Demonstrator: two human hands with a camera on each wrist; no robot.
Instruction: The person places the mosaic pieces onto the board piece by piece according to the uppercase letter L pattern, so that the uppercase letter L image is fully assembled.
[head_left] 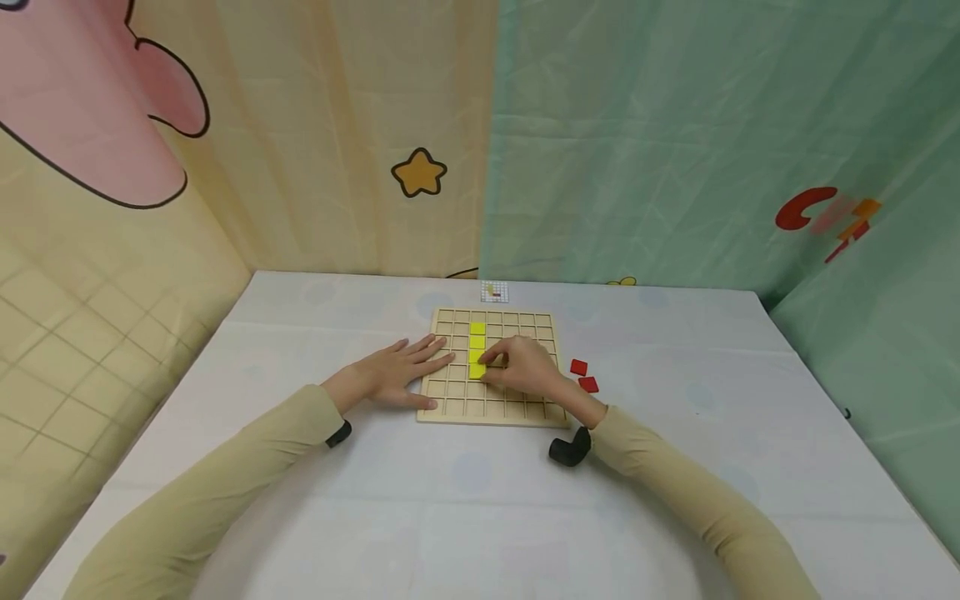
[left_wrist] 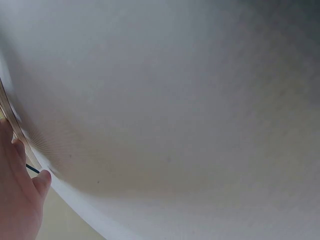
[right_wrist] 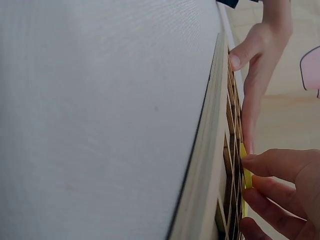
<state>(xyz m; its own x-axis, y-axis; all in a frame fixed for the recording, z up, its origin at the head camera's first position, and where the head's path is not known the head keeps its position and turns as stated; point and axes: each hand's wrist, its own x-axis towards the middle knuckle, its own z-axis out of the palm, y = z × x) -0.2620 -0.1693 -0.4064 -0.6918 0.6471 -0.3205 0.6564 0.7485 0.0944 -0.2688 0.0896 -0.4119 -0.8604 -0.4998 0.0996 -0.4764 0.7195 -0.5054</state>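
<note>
A wooden grid board [head_left: 487, 421] lies on the table, with several yellow square tiles [head_left: 477, 328] in one column of its cells. My right hand [head_left: 527, 367] reaches over the board's middle and pinches a yellow tile [head_left: 477, 372] at the column's near end. In the right wrist view, thumb and fingertips meet the edges of that thin yellow tile [right_wrist: 248, 178], close over the grid. My left hand [head_left: 397, 372] rests with spread fingers on the board's left side. The left wrist view catches only part of this hand [left_wrist: 20, 185] at its edge.
Two red tiles [head_left: 579, 367] lie on the table just right of the board. A small card with a printed grid pattern [head_left: 494, 292] sits behind the board. The white-covered table [head_left: 450, 533] ends at patterned curtains [head_left: 637, 150] at the back and sides.
</note>
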